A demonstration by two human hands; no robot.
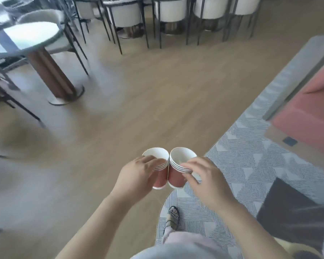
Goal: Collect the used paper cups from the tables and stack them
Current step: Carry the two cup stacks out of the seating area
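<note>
Above the pale wooden floor, our left hand grips a left stack of red, white-rimmed paper cups, and our right hand grips a matching right stack; the two stacks touch side by side. Our fingers hide part of the rims, so we cannot count the nested cups. Blurred beyond stands a round pedestal table; a striped grey rug lies rightward.

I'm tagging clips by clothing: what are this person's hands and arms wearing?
Nothing that shows: the left hand and right hand are ungloved, both forearms are bare to the frame's lower edge, with no sleeve, watch, bracelet or ring visible.
</note>
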